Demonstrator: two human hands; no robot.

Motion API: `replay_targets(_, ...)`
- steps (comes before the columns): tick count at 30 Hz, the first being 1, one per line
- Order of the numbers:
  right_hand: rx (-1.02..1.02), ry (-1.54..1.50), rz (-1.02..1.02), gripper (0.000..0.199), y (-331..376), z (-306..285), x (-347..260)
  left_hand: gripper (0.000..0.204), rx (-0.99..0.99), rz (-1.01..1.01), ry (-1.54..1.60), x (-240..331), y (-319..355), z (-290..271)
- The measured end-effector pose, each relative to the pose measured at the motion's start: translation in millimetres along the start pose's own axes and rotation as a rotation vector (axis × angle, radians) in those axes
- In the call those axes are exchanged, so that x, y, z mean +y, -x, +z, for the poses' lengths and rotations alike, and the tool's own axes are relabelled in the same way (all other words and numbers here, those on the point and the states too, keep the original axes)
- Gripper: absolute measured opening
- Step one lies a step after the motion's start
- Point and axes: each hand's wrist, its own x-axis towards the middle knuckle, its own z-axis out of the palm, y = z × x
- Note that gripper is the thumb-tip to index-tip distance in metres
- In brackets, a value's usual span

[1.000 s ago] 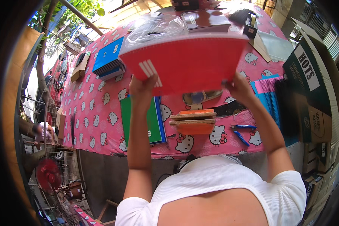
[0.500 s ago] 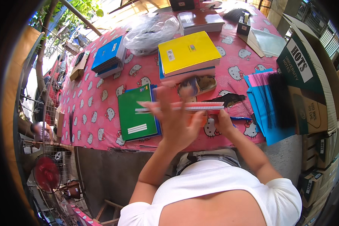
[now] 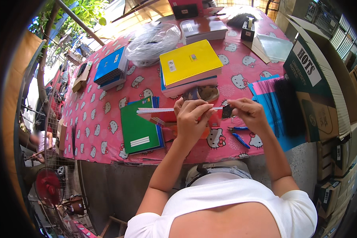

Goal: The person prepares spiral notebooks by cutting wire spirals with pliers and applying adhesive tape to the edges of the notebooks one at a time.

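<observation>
Over the near part of the table, my left hand grips a red-covered notebook, its white page edge turned up. My right hand pinches a small black piece at the notebook's right end; its exact kind is too small to make out. Below my right hand lie blue-handled pliers. A green notebook rests on blue ones to the left of my left hand. Just beyond the held notebook stands an open container, partly hidden.
A yellow notebook tops a stack farther back. Blue notebooks and a clear plastic bag stand behind left. At right, black spiral coils lie on blue covers beside an open carton. A tape dispenser stands far right.
My left hand has come down from a blurred, spread pose and now grips the notebook. My right hand has moved up and right, and the black piece now shows in its fingers.
</observation>
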Motion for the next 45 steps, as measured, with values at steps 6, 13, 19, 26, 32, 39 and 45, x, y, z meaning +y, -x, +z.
replay_targets(6,0.131,0.182,-0.044,0.022,-2.1,-1.4,-12.3,0.014,-0.071,-0.033,0.032,8.8,-2.2,1.7)
replay_targets(13,-0.180,-0.018,0.052,0.017,-16.2,-6.2,-23.7,0.016,-0.039,-0.022,0.023,11.1,0.2,-1.2)
replay_targets(19,-0.191,0.359,-0.026,0.015,-11.3,-0.5,-33.0,0.020,-0.052,-0.123,0.045,11.9,4.3,0.7)
replay_targets(26,-0.076,0.350,-0.104,0.015,-6.5,4.3,-34.3,0.023,-0.038,-0.079,-0.050,9.1,7.1,-8.0)
replay_targets(32,-0.038,0.537,-0.245,0.017,-7.2,17.7,-43.6,0.021,-0.059,-0.110,0.008,6.0,11.7,-9.5)
replay_targets(39,-0.049,0.540,-0.210,0.022,-10.1,20.3,-49.6,0.021,-0.017,-0.111,0.007,10.9,13.6,-10.3)
replay_targets(45,-0.173,0.598,-0.232,0.026,-11.3,19.1,-43.3,0.022,0.010,-0.105,0.032,10.6,20.4,-10.9)
